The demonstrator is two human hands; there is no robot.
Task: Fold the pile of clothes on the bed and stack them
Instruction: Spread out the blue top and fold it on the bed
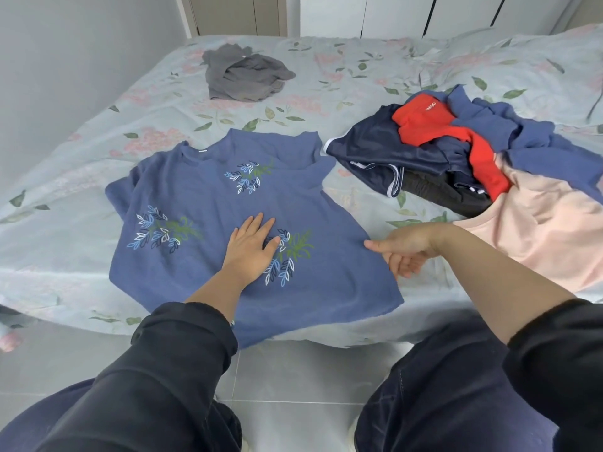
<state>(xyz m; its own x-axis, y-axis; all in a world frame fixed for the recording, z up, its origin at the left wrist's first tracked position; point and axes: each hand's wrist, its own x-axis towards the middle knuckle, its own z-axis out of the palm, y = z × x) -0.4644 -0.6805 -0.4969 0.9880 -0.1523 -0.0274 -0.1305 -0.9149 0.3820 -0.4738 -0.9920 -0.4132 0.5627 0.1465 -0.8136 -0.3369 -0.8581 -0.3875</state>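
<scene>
A blue T-shirt with leaf prints (202, 203) lies spread flat at the near edge of the bed (359, 79), its hem hanging over the side. My left hand (251, 249) rests flat on the shirt's middle, fingers straight. My right hand (403, 251) is at the shirt's right side seam, thumb on top of the cloth and fingers curled beneath the edge, pinching it. To the right lies a loose pile of clothes (456, 154): navy shorts, a red garment, a blue one, a black one and a pale pink one (538, 236).
A crumpled grey garment (244, 75) lies at the far left of the bed. The floral sheet is wrinkled toward the far right. A wall runs along the left, closet doors stand behind the bed. Grey floor tiles and my knees are below.
</scene>
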